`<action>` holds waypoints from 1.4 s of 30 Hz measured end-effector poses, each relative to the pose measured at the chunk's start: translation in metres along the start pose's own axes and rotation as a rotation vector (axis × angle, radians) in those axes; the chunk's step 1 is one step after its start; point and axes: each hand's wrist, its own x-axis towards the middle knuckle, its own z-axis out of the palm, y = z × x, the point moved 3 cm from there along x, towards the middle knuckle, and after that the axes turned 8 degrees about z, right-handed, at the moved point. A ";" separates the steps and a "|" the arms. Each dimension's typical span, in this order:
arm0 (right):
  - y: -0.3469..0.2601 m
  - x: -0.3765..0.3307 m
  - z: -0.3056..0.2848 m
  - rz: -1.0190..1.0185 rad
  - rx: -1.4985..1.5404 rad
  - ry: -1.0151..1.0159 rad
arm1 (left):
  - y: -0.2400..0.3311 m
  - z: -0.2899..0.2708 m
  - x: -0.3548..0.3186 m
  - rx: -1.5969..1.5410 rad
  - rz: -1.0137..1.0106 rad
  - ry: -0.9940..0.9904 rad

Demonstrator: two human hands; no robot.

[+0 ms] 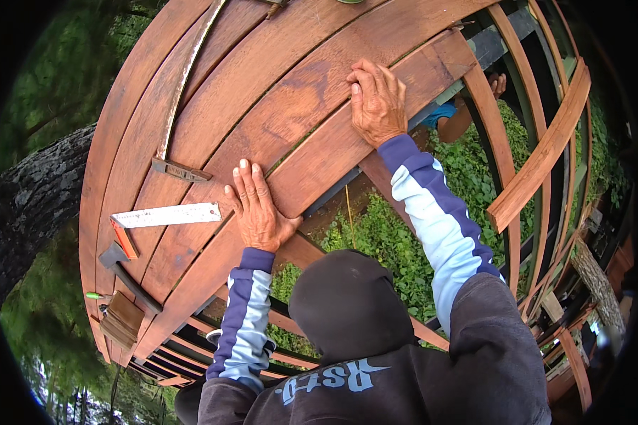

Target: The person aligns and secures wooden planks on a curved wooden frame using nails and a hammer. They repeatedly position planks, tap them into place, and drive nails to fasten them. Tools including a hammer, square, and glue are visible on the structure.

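Observation:
My left hand (252,212) lies on the reddish wooden boards with its fingers spread, at the near end of the outermost plank (319,166). Farther along that plank, my right hand (379,103) rests with its fingers bent but apart, pressing on the top face. Neither hand holds a loose tool. Left of my left hand lies a try square (166,214) with a white blade and orange handle. Beyond it is a long metal bar clamp (181,92). A hammer (131,276) with a dark handle lies nearer to me.
Wood blocks (122,320) and a green-handled tool (92,295) sit at the left edge. Open curved framing (500,134) stands above green plants, with a loose board (542,145) across it. Another person's hand (498,85) shows below the frame. My dark-clothed knee (351,304) is between my arms.

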 end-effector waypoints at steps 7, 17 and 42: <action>-0.001 0.000 0.002 0.009 -0.002 0.019 | -0.010 0.010 -0.007 0.006 0.156 0.169; -0.006 -0.006 -0.006 -0.051 0.033 0.046 | -0.006 0.005 -0.005 0.013 0.157 0.166; 0.053 0.010 -0.022 -0.416 0.037 -0.175 | 0.001 0.000 -0.004 0.096 0.165 0.141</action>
